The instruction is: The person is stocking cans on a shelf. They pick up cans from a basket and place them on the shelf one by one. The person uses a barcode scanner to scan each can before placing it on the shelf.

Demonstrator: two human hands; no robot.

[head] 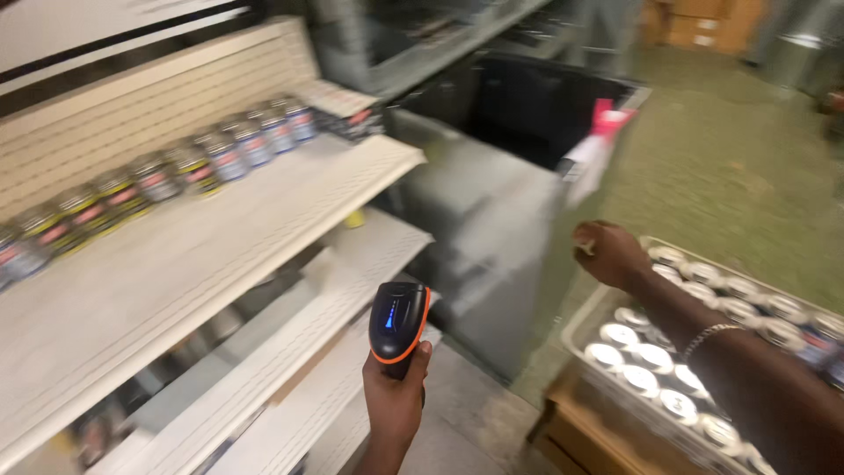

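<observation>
My left hand (394, 400) grips a black handheld scanner with an orange rim (398, 321), held upright in front of the lower shelves. My right hand (609, 252) is out to the right with its fingers curled into a fist, hovering above the far left corner of a tray of silver-topped cans (655, 356). A chain bracelet sits on that wrist. I see nothing in the fist.
A row of cans (176, 171) lines the back of the pale upper shelf (202, 264), with lower shelves (290, 387) beneath. A grey bin with a dark inside (483, 220) stands ahead. The can tray (576, 321) rests on brown cardboard (571, 431). The floor to the right is green.
</observation>
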